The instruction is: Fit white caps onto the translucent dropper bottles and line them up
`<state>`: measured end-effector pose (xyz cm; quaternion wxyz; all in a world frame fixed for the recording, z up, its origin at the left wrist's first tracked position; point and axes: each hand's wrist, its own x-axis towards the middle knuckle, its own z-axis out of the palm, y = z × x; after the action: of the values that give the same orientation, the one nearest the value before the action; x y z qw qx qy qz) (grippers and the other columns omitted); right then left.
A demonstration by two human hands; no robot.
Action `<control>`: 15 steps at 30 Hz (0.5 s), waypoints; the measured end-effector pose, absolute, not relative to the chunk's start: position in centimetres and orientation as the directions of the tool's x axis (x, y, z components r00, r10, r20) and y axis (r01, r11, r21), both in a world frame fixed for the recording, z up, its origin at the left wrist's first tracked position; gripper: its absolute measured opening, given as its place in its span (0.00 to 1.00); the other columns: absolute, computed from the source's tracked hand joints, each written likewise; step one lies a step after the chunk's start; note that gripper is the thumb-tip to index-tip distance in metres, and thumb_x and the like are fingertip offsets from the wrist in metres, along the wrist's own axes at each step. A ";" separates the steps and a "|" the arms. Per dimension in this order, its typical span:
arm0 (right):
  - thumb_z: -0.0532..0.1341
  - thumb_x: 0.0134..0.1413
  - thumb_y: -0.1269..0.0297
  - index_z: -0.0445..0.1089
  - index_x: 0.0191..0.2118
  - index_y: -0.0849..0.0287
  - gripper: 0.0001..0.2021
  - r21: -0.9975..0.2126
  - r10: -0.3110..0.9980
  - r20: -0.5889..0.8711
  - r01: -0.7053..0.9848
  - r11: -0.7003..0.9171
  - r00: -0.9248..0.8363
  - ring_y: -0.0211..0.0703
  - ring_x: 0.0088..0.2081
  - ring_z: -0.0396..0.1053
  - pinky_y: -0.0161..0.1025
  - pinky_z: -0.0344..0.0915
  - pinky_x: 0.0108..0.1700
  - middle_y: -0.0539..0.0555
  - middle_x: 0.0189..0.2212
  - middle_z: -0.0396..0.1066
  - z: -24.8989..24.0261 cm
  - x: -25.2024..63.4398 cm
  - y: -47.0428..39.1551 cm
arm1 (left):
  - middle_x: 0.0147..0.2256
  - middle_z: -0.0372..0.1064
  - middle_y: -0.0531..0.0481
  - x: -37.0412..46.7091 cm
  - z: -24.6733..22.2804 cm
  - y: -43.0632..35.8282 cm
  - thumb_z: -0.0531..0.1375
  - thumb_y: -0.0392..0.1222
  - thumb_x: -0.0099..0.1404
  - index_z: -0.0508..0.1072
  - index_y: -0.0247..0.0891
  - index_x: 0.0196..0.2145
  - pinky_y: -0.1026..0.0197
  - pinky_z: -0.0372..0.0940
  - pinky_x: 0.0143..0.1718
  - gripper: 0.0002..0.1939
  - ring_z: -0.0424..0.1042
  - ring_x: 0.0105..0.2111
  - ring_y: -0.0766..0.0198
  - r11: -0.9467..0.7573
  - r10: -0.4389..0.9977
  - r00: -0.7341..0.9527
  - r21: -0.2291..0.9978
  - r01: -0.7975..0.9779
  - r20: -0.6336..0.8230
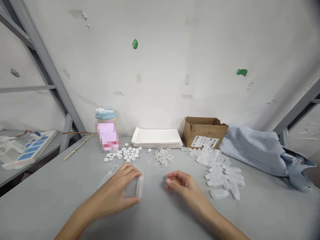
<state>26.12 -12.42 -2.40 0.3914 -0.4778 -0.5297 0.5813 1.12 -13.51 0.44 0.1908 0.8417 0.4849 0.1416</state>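
Note:
My left hand (116,188) is closed around a small translucent plastic tube (140,186), with fingertips at its upper end and the thumb at its lower end. A thin, pale loop shows at the tube's top. Partly hidden behind that hand, more translucent tubes with white strings (107,176) lie on the table. Just right of centre, my right hand (181,183) hovers over the grey table with fingers curled in and the thumb close to them. No object shows in it.
White caps (130,154) and a heap of white cords (162,156) lie ahead. Several loose translucent tubes (220,173) are spread at right. Behind stand stacked white sheets (157,137), a cardboard box (205,131), a blue-lidded container (105,114) and blue cloth (255,150).

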 end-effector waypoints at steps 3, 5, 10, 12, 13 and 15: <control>0.64 0.45 0.54 0.69 0.35 0.62 0.16 -0.987 0.960 -0.156 0.073 -0.142 -0.231 0.41 0.29 0.69 0.37 0.62 0.35 0.51 0.23 0.71 -2.1 26.0 -12.5 | 0.46 0.62 0.49 0.0 0.2 -12.8 0.63 0.41 0.54 0.66 0.44 0.46 0.52 0.59 0.49 0.21 0.57 0.49 0.53 -0.429 0.880 0.475 0.461 0.777 0.020; 0.64 0.45 0.54 0.69 0.35 0.62 0.16 -0.984 0.962 -0.170 0.089 -0.154 -0.212 0.41 0.29 0.69 0.37 0.62 0.36 0.50 0.23 0.71 -1.9 26.1 -12.5 | 0.45 0.62 0.49 -0.4 0.0 -12.4 0.63 0.42 0.53 0.66 0.44 0.47 0.52 0.60 0.49 0.22 0.57 0.49 0.53 -0.427 0.880 0.475 0.464 0.776 0.015; 0.64 0.44 0.53 0.70 0.34 0.61 0.16 -0.984 0.968 -0.172 0.083 -0.159 -0.181 0.42 0.29 0.70 0.38 0.63 0.37 0.50 0.23 0.71 -1.9 26.0 -12.5 | 0.44 0.61 0.49 -0.7 -0.5 -12.0 0.62 0.43 0.52 0.68 0.44 0.46 0.53 0.60 0.47 0.22 0.57 0.48 0.53 -0.427 0.878 0.477 0.484 0.763 0.022; 0.65 0.43 0.53 0.70 0.33 0.61 0.16 -0.985 0.970 -0.167 0.074 -0.156 -0.178 0.42 0.28 0.70 0.39 0.63 0.37 0.50 0.22 0.71 -1.9 26.0 -12.5 | 0.44 0.62 0.49 -0.8 -0.5 -12.0 0.62 0.43 0.53 0.68 0.44 0.46 0.54 0.61 0.47 0.22 0.58 0.48 0.53 -0.422 0.879 0.477 0.486 0.765 0.012; 0.65 0.43 0.53 0.70 0.33 0.61 0.16 -0.986 0.971 -0.164 0.069 -0.154 -0.176 0.42 0.28 0.70 0.39 0.63 0.36 0.50 0.22 0.71 -1.9 26.0 -12.5 | 0.44 0.62 0.49 -0.9 -0.4 -12.0 0.62 0.43 0.53 0.68 0.44 0.47 0.54 0.61 0.47 0.21 0.58 0.48 0.53 -0.422 0.878 0.479 0.482 0.768 0.004; 0.65 0.43 0.53 0.70 0.32 0.61 0.15 -0.986 0.972 -0.161 0.061 -0.152 -0.173 0.42 0.28 0.69 0.38 0.63 0.36 0.49 0.21 0.71 -1.9 26.0 -12.5 | 0.44 0.62 0.49 -1.0 -0.3 -12.0 0.62 0.43 0.53 0.67 0.45 0.47 0.53 0.60 0.48 0.22 0.58 0.48 0.53 -0.424 0.875 0.483 0.469 0.775 -0.007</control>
<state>25.99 -12.53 -1.87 0.4008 -0.5031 -0.5131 0.5684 -1.03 -11.98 -0.32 0.2098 0.8353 0.4939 0.1201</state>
